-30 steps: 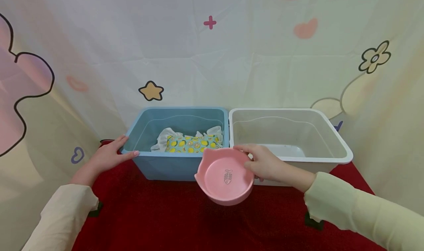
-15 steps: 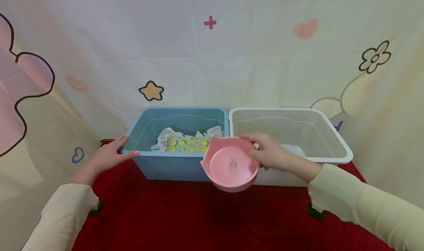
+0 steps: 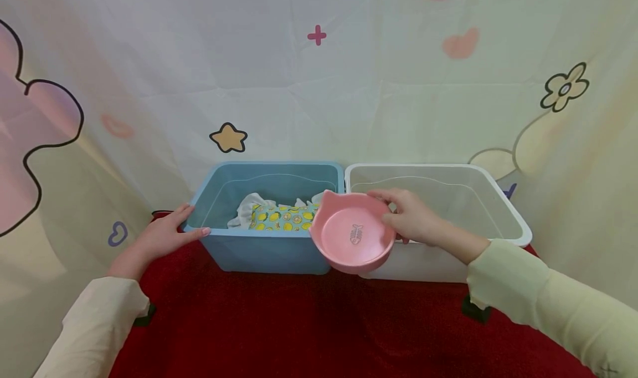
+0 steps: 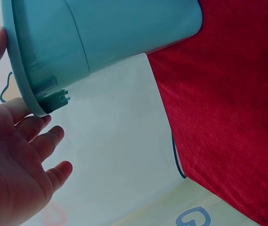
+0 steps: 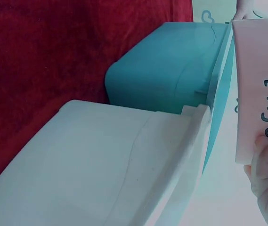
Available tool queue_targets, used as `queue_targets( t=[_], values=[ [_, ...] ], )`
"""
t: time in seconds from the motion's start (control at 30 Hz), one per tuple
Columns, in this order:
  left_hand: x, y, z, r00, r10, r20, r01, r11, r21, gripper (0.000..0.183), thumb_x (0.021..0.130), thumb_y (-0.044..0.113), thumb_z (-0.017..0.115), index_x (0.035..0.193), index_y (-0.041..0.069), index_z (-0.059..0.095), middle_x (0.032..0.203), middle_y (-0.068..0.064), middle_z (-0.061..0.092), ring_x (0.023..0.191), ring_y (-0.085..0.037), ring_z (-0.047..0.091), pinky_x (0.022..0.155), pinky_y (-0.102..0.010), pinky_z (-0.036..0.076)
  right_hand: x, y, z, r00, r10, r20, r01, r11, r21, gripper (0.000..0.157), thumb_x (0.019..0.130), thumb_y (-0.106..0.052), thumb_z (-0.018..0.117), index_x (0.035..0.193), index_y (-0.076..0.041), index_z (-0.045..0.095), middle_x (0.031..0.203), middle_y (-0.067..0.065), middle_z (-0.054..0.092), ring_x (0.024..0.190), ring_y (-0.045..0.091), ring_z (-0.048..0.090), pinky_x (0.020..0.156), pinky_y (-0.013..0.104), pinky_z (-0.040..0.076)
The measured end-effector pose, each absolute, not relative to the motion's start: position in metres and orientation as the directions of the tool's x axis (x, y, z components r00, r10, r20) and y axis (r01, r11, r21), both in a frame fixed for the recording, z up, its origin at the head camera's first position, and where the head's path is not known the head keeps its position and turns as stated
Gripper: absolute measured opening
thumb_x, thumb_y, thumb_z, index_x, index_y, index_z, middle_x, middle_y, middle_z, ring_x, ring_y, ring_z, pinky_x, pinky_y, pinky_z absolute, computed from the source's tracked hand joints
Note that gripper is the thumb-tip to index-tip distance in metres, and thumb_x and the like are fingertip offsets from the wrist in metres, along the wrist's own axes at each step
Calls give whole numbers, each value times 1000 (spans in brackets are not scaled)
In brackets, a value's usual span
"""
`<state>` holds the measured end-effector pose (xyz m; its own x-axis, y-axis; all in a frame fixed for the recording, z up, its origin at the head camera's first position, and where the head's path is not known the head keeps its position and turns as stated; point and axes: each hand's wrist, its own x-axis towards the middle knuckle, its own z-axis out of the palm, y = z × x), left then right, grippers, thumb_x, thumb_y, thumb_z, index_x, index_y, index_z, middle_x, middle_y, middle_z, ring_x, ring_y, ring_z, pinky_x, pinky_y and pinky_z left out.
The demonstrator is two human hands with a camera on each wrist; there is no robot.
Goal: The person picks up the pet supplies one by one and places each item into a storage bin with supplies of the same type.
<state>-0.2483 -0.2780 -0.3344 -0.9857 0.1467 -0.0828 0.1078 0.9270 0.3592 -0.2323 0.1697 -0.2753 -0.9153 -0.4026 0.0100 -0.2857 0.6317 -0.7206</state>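
Observation:
A pink cat-eared bowl [image 3: 355,236] with a fishbone mark inside is tilted toward me in the head view. My right hand [image 3: 411,214] grips it by its right side, thumb on the inside. In the right wrist view, dark lettering shows on the outer wall of the bowl [image 5: 261,84]. The bowl is in front of where the blue bin [image 3: 269,253] and the white bin [image 3: 423,264] meet, higher than the cloth. On the blue bin's front left corner rests my left hand [image 3: 159,235], its fingers loosely spread, thumb along the front rim [image 4: 23,89].
Inside the blue bin lies a lemon-print cloth item [image 3: 284,217] with white ruffles, partly hidden by the bowl. Both bins stand side by side on a red cloth [image 3: 249,328]. Behind them hangs a printed white curtain [image 3: 279,90]. Dark patches [image 3: 476,310] show by the sleeves.
My right hand has raised the bowl and carried it slightly right and away from me, from over the red cloth toward the bins' front rims. My left hand has stayed on the blue bin.

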Motion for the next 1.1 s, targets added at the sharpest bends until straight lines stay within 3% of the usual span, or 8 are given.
queue_targets(
  t=[0.3, 0.67, 1.1],
  values=[
    [-249, -280, -335, -986, 147, -82, 107, 925, 363, 92, 79, 62, 46, 141, 3, 12, 143, -26, 17, 122, -48, 30, 88, -64, 33, -241, 174, -273, -913, -405, 40, -311, 629, -712, 52, 78, 5, 39, 129, -4, 43, 104, 19, 52, 37, 13, 44, 37, 26, 41],
    [-248, -279, -335, -985, 150, -81, 108, 918, 382, 91, 79, 61, 47, 141, 5, 12, 143, -26, 17, 122, -48, 29, 87, -65, 33, -252, 180, -266, -915, -402, 43, -312, 634, -707, 52, 78, 5, 38, 130, 0, 40, 109, 22, 51, 39, 13, 43, 37, 24, 40],
    [-248, -280, -336, -985, 145, -89, 100, 917, 387, 92, 79, 62, 47, 142, 5, 11, 144, -26, 15, 123, -49, 27, 88, -65, 32, -266, 185, -268, -909, -414, 47, -324, 632, -704, 52, 79, 5, 38, 131, -4, 41, 108, 19, 51, 40, 14, 43, 38, 25, 40]
  ],
)
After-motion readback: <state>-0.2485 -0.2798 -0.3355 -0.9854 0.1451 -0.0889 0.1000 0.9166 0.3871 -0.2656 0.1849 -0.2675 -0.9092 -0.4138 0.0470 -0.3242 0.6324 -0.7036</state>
